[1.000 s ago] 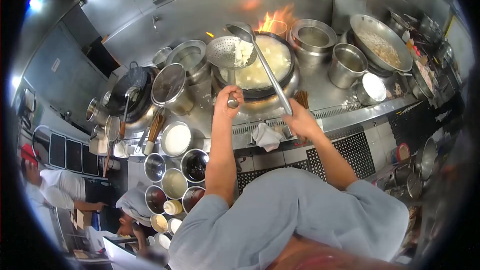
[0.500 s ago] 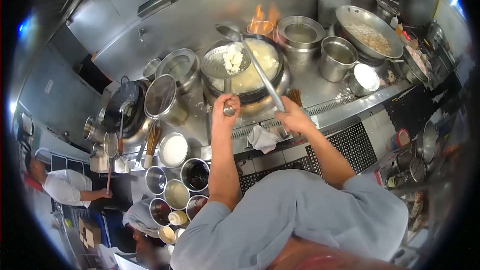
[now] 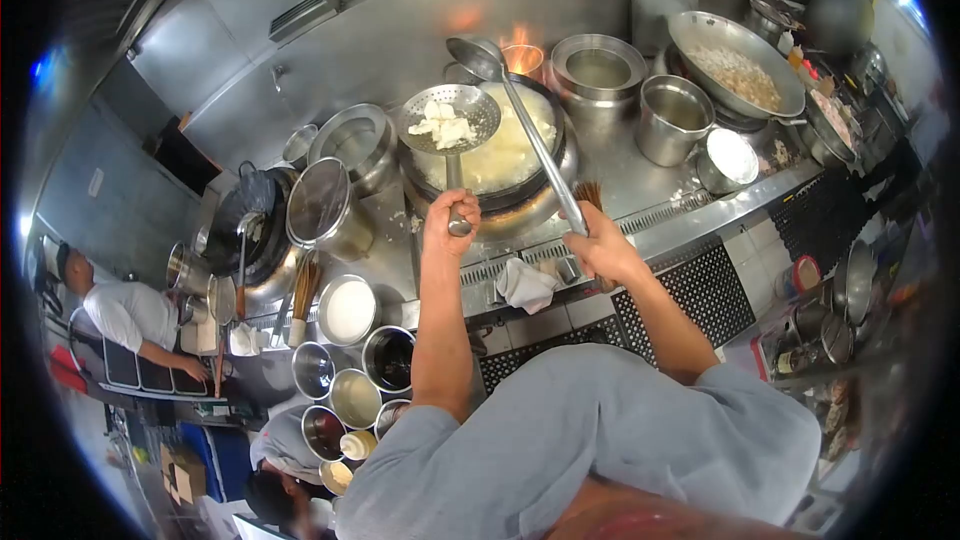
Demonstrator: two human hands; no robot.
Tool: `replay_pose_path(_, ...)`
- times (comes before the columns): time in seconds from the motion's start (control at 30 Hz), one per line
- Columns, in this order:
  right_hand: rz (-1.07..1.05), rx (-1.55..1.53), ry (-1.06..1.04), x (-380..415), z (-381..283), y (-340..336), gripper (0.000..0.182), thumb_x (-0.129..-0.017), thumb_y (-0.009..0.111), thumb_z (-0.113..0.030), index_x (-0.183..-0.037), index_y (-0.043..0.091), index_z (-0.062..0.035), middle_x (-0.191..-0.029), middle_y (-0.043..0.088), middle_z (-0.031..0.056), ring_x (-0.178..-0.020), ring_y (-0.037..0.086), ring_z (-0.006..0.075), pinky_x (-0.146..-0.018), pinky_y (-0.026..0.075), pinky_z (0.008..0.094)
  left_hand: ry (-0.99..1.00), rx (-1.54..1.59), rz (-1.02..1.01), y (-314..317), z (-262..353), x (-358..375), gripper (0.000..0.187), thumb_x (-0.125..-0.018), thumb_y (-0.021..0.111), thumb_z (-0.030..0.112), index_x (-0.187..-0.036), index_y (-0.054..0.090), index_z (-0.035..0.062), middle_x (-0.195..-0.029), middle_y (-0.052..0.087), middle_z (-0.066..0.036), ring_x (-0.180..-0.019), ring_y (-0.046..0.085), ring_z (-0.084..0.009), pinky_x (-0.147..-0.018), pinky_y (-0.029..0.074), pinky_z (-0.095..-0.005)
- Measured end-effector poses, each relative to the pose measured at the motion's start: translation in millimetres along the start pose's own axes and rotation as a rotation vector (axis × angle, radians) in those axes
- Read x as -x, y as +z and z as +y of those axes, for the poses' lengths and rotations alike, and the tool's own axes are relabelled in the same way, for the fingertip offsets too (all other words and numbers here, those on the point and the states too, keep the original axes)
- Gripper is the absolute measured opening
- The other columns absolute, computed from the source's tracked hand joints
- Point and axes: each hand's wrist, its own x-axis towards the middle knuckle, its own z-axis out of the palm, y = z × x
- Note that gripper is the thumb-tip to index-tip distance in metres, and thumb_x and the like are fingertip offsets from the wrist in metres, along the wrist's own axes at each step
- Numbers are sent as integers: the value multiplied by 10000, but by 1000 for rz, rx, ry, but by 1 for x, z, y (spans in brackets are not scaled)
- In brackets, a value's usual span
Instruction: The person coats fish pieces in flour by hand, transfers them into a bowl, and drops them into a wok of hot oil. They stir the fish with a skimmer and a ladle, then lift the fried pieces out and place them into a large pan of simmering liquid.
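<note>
My left hand (image 3: 451, 224) is wrapped round the handle of a perforated skimmer (image 3: 481, 112). Pale white food pieces (image 3: 442, 127) lie in its bowl, above the left part of a large wok (image 3: 566, 147). Pale, foamy liquid (image 3: 507, 152) fills the wok. In my right hand (image 3: 603, 245) is the long handle of a steel ladle (image 3: 476, 58), whose bowl is raised over the wok's far rim. Flames (image 3: 521, 52) show behind the wok.
Steel pots (image 3: 676, 118) and a wide pan of food (image 3: 735, 75) stand to the right. At left are a dark wok (image 3: 262, 240), a strainer pot (image 3: 325, 202) and several sauce containers (image 3: 355, 396). A white cloth (image 3: 526, 285) lies at the counter edge. Two other people (image 3: 135, 315) are at left.
The skimmer's bowl has levelled and the food in it has shifted left. The ladle's bowl has moved right and slightly up. The flames have shrunk. The co-worker's arm at far left has lowered.
</note>
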Motion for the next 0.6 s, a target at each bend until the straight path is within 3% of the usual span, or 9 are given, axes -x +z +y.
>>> replay_pose_path(0.17,-86,30,56,7,0,8,357,-813,514,-72,-1150,435,14,-587,464,26,-388,441,102,-360,351,258,49,-53,-9,5,-4,7,140,-785,556,52,-875,484,-26,-685,494,-54,-504,440,-91,-419,365,-201)
replay_pose_path(0.3,-131,188,37,-38,19,13,379,-778,517,-114,-1115,430,37,-597,507,82,-406,492,153,-385,389,314,77,-144,72,17,-19,17,129,-786,556,53,-872,489,-15,-683,501,-62,-494,431,-98,-423,361,-219)
replay_pose_path(0.37,-23,553,-29,-65,26,17,385,-775,522,-122,-1116,430,30,-618,533,109,-452,539,179,-421,425,338,101,-125,67,13,-22,17,128,-786,557,53,-874,491,-14,-688,503,-65,-495,432,-99,-424,361,-224)
replay_pose_path(0.5,17,488,-75,-53,13,6,376,-788,523,-125,-1125,433,15,-642,552,127,-492,569,198,-449,446,354,117,-152,95,-2,-18,21,171,-792,558,60,-929,487,-13,-704,506,-68,-500,440,-99,-423,358,-221)
replay_pose_path(0.6,-46,340,97,-22,-26,-3,351,-809,530,-141,-1121,455,2,-644,537,116,-438,520,174,-404,401,325,110,-153,72,-9,-17,25,203,-797,557,67,-967,476,-9,-707,507,-68,-499,443,-99,-424,361,-221)
